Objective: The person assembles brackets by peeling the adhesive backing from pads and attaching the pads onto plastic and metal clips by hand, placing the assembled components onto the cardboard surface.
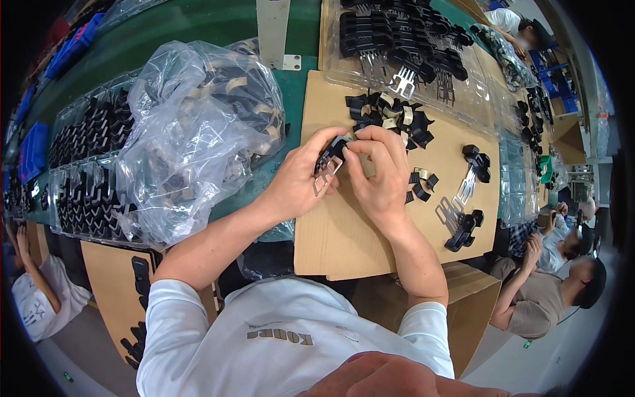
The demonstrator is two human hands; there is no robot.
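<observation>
Over a cardboard sheet (pixel 350 231), my left hand (pixel 294 178) is closed around a black plastic part with a flat, slotted metal bracket (pixel 325 178) sticking out of it. My right hand (pixel 380 172) pinches the upper end of this same part with thumb and fingers; whether a smaller piece is between them is hidden. Just beyond my hands lies a pile of small black curved pieces with tan patches (pixel 418 129), and a few more such pieces (pixel 421 185) sit beside my right hand. Two similar black parts with metal brackets (pixel 463 230) rest farther right on the cardboard.
A clear plastic bag (pixel 172 145) of black and tan pieces bulges at left, beside clear trays of black parts (pixel 86 192). Another loaded clear tray (pixel 397 43) lies at the back, near a white post (pixel 272 33). Other people work at both sides; a cardboard box (pixel 473 298) stands below right.
</observation>
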